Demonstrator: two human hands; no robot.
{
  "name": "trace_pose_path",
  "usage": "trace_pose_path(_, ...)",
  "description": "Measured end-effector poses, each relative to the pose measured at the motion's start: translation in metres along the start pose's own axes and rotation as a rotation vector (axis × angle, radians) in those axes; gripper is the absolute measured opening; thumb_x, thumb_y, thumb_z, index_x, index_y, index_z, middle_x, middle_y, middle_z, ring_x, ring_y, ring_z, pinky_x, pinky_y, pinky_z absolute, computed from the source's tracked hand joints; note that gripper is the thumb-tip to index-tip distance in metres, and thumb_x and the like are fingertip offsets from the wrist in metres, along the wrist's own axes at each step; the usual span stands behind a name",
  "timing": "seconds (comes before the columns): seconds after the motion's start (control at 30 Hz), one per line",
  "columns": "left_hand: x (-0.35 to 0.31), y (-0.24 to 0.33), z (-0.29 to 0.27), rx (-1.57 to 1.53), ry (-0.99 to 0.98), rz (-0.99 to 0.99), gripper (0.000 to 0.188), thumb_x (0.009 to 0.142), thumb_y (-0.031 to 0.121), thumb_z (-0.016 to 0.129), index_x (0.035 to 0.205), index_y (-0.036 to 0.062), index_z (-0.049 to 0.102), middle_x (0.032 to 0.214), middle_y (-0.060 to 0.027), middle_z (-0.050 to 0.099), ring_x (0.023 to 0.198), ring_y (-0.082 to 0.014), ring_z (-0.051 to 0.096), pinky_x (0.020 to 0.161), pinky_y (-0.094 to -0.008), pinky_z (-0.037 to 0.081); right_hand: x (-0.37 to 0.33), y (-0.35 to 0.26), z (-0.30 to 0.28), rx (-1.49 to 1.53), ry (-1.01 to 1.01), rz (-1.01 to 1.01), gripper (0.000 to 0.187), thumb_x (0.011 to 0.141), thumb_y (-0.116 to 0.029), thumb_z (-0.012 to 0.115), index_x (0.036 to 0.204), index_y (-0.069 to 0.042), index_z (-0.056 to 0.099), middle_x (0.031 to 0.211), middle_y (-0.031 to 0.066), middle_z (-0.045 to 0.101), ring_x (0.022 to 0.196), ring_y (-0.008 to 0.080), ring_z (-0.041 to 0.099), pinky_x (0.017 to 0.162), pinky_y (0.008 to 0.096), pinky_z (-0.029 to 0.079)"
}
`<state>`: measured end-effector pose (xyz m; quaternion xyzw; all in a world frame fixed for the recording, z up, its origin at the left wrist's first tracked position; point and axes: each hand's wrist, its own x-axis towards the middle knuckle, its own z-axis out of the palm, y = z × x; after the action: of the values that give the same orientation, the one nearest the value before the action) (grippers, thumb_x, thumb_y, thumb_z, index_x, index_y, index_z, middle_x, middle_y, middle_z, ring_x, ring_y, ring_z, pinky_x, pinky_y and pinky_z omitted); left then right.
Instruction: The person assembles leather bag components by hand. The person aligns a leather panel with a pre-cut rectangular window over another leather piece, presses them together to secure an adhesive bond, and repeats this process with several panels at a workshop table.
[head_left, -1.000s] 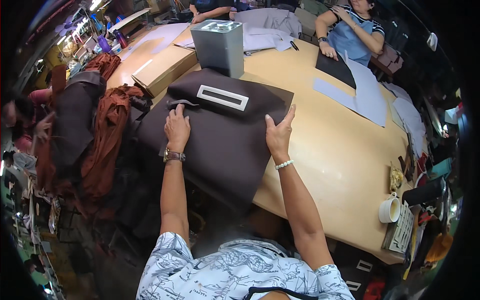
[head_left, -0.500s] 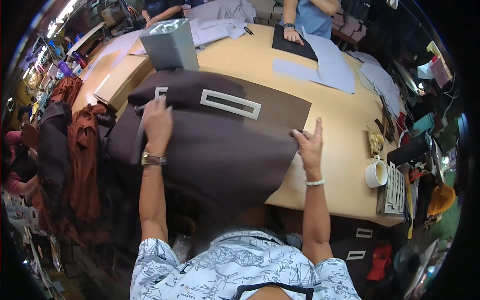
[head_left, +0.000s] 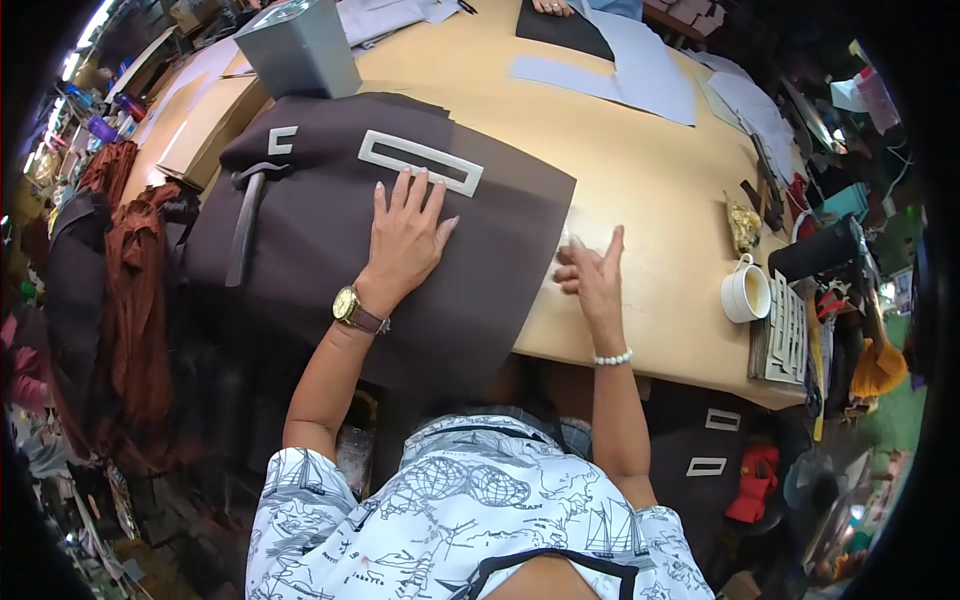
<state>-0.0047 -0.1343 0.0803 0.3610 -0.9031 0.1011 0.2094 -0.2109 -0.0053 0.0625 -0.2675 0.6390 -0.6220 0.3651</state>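
Observation:
A large dark brown sheet of material (head_left: 300, 240) lies over the near left part of a wooden table (head_left: 650, 230) and hangs over its front edge. My left hand (head_left: 405, 235) presses flat on it, fingers spread, just below a grey rectangular frame template (head_left: 420, 162). A smaller grey angular piece (head_left: 281, 140) and a dark hammer-like tool (head_left: 245, 225) also rest on the sheet. My right hand (head_left: 592, 275) hovers at the sheet's right edge over the bare table, fingers loosely apart, holding nothing.
A grey metal box (head_left: 297, 45) stands at the far left of the table. Pale paper patterns (head_left: 640, 75) lie at the back, where another person's hand (head_left: 552, 6) rests. A white cup (head_left: 747, 293), tools and a grey grid piece (head_left: 787, 330) crowd the right edge. Reddish-brown fabric (head_left: 140, 290) hangs left.
My left hand has slid from the sheet's left side to its middle under the grey frame. My right hand has come off the sheet's right corner onto the table beside it.

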Motion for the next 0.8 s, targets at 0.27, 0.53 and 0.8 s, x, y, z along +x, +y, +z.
trace_pose_path(0.27, -0.015, -0.032, -0.006, 0.067, 0.075, -0.22, 0.041, 0.087, 0.028, 0.052, 0.12, 0.0035, 0.049, 0.122, -0.0179, 0.047, 0.118, -0.0335, 0.041, 0.094, -0.0517, 0.033, 0.005, 0.013, 0.046, -0.558, 0.331, -0.612, 0.094, 0.077, -0.012, 0.067, 0.141, 0.003, -0.001, 0.114, 0.0279, 0.05, 0.102, 0.0319, 0.053, 0.089, 0.038, 0.042)
trace_pose_path(0.53, -0.037, 0.114, 0.014, -0.655, -0.191, 0.724, 0.05, 0.076, 0.025, 0.053, 0.117, -0.0027, 0.044, 0.121, -0.0197, 0.046, 0.115, -0.0316, 0.043, 0.096, -0.0473, 0.034, -0.088, -0.055, 0.053, -0.74, -0.819, -0.748, 0.093, 0.07, -0.032, 0.074, 0.14, -0.002, 0.022, 0.103, 0.0152, 0.06, 0.093, 0.0333, 0.057, 0.086, 0.044, 0.039)
trace_pose_path(0.8, -0.031, 0.134, -0.001, -0.561, -0.352, 0.92, 0.056, 0.076, 0.028, 0.052, 0.12, -0.0053, 0.042, 0.122, -0.0223, 0.044, 0.117, -0.0333, 0.041, 0.099, -0.0481, 0.032, -0.087, -0.057, 0.041, -0.857, -0.845, -0.495, 0.094, 0.07, -0.026, 0.075, 0.141, -0.005, 0.017, 0.098, 0.0166, 0.063, 0.087, 0.032, 0.061, 0.083, 0.0417, 0.044)
